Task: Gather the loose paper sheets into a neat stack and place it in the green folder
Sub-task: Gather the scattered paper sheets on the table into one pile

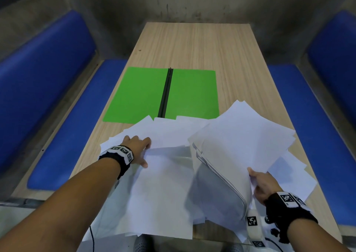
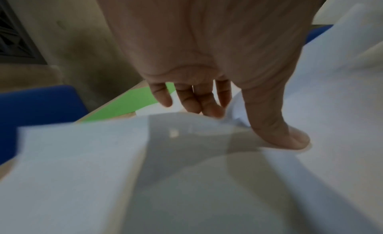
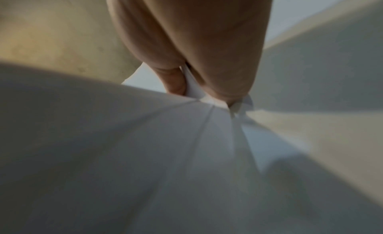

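Note:
The green folder [image 1: 134, 95] lies open and flat mid-table, with a black spine down its centre; a strip of the folder [image 2: 124, 105] also shows past my left fingers. Loose white paper sheets [image 1: 163, 194] are spread in a messy overlap over the near half of the table. My left hand [image 1: 146, 153] holds the top left corner of one sheet: the thumb [image 2: 290, 139] presses on top, and the fingers [image 2: 196, 103] reach past the raised edge. My right hand [image 1: 252, 176] grips a thick bundle of sheets [image 1: 240, 145] by its near edge, lifted and tilted. The pinched paper [image 3: 194, 90] fills the right wrist view.
The wooden table [image 1: 192, 45] is long and narrow, with bare wood beyond the folder. Blue padded benches [image 1: 63, 136] run along both sides. A few sheets [image 1: 292, 176] overhang near the right edge. A concrete wall [image 1: 173, 1] closes the far end.

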Demonstrator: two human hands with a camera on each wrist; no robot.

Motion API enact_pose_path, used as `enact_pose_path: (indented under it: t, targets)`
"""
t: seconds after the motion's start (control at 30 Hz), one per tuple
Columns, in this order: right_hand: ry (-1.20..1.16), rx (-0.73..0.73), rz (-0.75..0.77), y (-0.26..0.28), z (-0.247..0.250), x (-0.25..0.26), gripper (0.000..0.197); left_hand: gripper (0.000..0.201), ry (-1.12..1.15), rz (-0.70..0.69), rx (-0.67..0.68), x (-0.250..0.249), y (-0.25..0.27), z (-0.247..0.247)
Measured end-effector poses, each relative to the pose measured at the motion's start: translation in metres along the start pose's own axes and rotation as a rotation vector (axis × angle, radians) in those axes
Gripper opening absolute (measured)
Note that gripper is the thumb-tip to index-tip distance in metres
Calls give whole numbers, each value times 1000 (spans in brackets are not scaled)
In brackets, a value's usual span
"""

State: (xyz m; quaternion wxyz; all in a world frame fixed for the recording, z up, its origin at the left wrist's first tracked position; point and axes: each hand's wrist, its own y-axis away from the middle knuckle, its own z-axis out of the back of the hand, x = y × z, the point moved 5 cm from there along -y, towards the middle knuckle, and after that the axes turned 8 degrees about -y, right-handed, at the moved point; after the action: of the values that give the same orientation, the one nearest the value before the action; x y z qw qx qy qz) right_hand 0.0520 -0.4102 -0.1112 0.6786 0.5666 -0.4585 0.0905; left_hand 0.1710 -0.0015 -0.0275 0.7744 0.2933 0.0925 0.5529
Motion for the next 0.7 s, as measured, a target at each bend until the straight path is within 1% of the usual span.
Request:
enact_pose_path:
  t: [0.03, 0.1, 0.13, 0.2, 0.27, 0.3, 0.37, 0.4, 0.43, 0.5, 0.53, 0.57, 0.6, 0.63, 0.7]
  targets:
    - [-9, 0, 2, -2, 0, -1, 43, 55, 6, 12, 4, 0, 0, 0]
    - [-22, -1, -1, -3, 2, -3, 43, 45, 103, -6, 14, -1, 0, -2]
    - [-25, 1, -1, -2, 1, -2, 43, 43, 150, -29, 22, -3, 0, -1]
    - [-20, 1, 4, -4, 2, -2, 44, 48, 209, -52, 34, -6, 0, -2]
    - [-32, 7, -1, -4, 1, -3, 44, 54, 183, -27, 56, -8, 1, -2]
    - [-43, 13, -6, -5, 1, -3, 44, 51, 143, -19, 63, -9, 1, -1]
    - [-59, 18, -12, -5, 0, -4, 44, 34, 103, -9, 59, -9, 0, 6]
    - [-59, 21, -14, -4, 0, -3, 45, 26, 127, 8, 43, -7, -1, 11]
    - [-63, 18, -18, -5, 1, -4, 45, 25, 176, 35, 6, -3, -3, 16]
    - [-61, 11, -23, -5, 3, -5, 44, 34, 301, 108, -73, 8, -9, 24]
    - [-61, 13, -25, -3, 2, -5, 44, 46, 348, 142, -89, 9, -13, 24]
    - [-69, 13, -27, -3, 1, -5, 43, 57, 377, 157, -84, 7, -16, 23]
    - [-64, 20, -24, -2, 0, -4, 43, 65, 380, 153, -66, 0, -19, 21]
    - [-65, 11, -27, -4, 1, -5, 42, 65, 343, 139, -52, -8, -22, 18]
    - [-60, -17, -28, -5, 2, -5, 43, 56, 217, 111, -56, -24, -26, 15]
